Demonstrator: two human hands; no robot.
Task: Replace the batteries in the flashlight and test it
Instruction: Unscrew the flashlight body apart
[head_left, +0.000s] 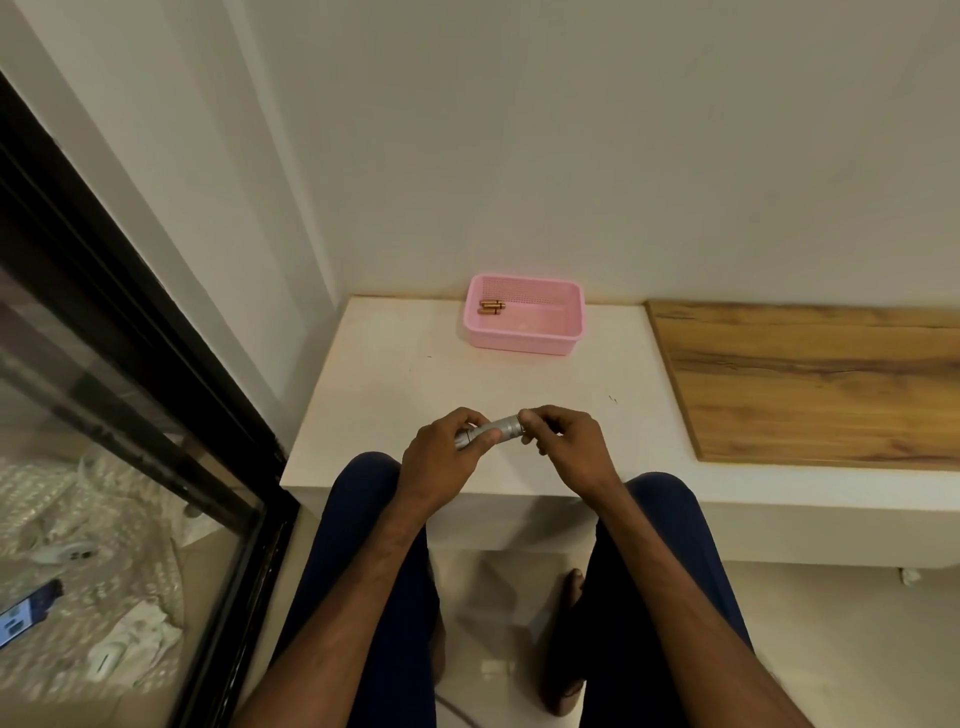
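Note:
A small silver flashlight (496, 430) lies level between both hands, just above the near edge of the white ledge (395, 374). My left hand (444, 457) grips its narrow left end. My right hand (569, 441) pinches the wider right end with fingertips. At the back of the ledge stands a pink plastic basket (524, 340), and a few copper-coloured batteries (492, 308) lie in its left corner. Whether the flashlight is lit cannot be told.
A wooden board (810, 379) covers the ledge to the right. A black-framed glass door (156, 415) runs along the left, with a phone (26, 613) and cloth behind it. My knees in dark trousers sit against the ledge front.

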